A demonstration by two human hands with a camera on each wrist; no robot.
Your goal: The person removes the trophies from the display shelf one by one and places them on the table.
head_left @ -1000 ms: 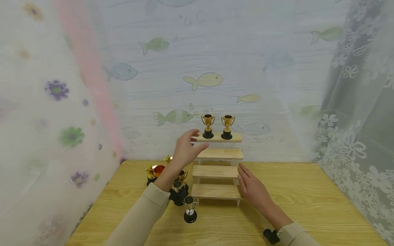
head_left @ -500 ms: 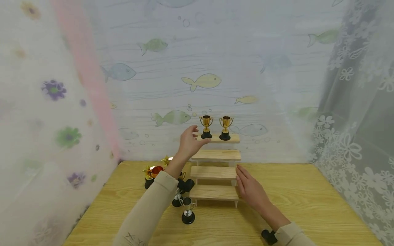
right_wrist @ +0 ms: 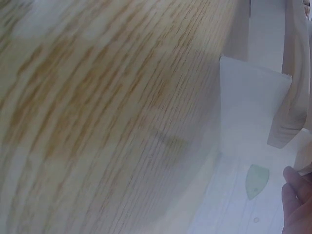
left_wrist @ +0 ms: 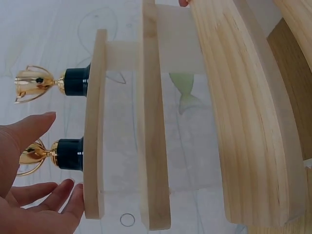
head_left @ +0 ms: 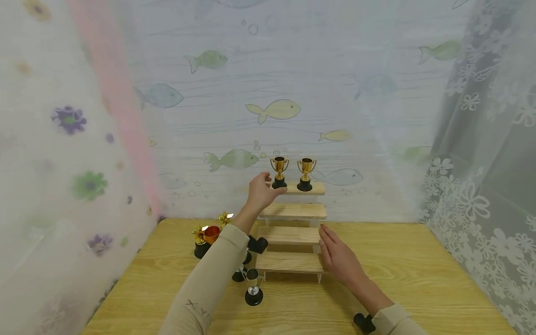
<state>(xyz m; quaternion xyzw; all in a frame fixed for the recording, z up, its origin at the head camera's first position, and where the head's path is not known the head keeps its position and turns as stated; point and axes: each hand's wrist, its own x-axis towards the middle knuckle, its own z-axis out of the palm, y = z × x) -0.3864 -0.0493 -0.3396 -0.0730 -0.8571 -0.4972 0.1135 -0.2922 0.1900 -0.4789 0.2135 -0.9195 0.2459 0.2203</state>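
Note:
Two gold trophy cups with black bases stand upright on the top step of a wooden stepped stand [head_left: 289, 235]. Beside the left trophy [head_left: 279, 166] is my left hand [head_left: 260, 191]; in the left wrist view its thumb and relaxed fingers lie on either side of that cup, with no clear grip seen. The right trophy [head_left: 307, 167] stands a little apart from it. My right hand [head_left: 342, 260] rests with straight fingers against the stand's right edge. In the right wrist view, only its fingertips [right_wrist: 292, 187] show, by the boards.
A silver trophy [head_left: 253, 281] stands on the wooden table [head_left: 398, 265] front-left of the stand. Several more trophies, including a star-topped one [head_left: 201, 242] and a red-bowled cup [head_left: 211, 234], are grouped at left, partly hidden by my left sleeve [head_left: 213, 274]. A fish-patterned curtain [head_left: 356, 107] hangs behind.
My left hand has moved right, up to the left gold trophy on the top step. The right hand keeps its place at the stand's edge. The head view has shifted slightly.

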